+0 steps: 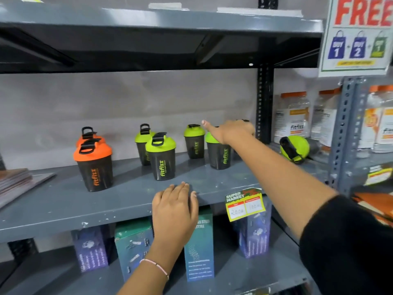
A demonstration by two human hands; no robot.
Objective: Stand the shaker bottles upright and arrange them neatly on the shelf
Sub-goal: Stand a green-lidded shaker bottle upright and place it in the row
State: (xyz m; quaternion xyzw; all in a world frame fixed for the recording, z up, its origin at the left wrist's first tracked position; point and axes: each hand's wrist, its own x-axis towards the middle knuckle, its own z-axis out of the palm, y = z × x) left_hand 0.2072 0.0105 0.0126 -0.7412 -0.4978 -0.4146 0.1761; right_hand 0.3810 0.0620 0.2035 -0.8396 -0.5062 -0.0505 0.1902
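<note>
Head view, shelf: grey metal shelf (63, 201) carries six shaker bottles standing upright, in three front-and-back pairs.
Left pair: two dark shaker bottles with orange lids, front one (94, 167), rear one (90, 136) just behind it.
Middle pair: dark shaker bottle with a lime-green lid (162, 158) in front, a second (143, 143) behind and partly hidden.
Right pair: rear green-lidded bottle (194, 141); front green-lidded bottle (219, 154), its lid partly covered by the right hand.
Lying bottle: one green-lidded shaker bottle (296, 149) on its side on the neighbouring rack, beside clear jars with orange lids (292, 116).
Left hand (175, 207): flat on the shelf's front edge, fingers spread and released, grasping nothing.
Right hand (230, 130): over the right pair's lids, one finger extended; cannot tell whether the rest grasp anything.
Edge tag: yellow price label (244, 206) on the shelf lip.
</note>
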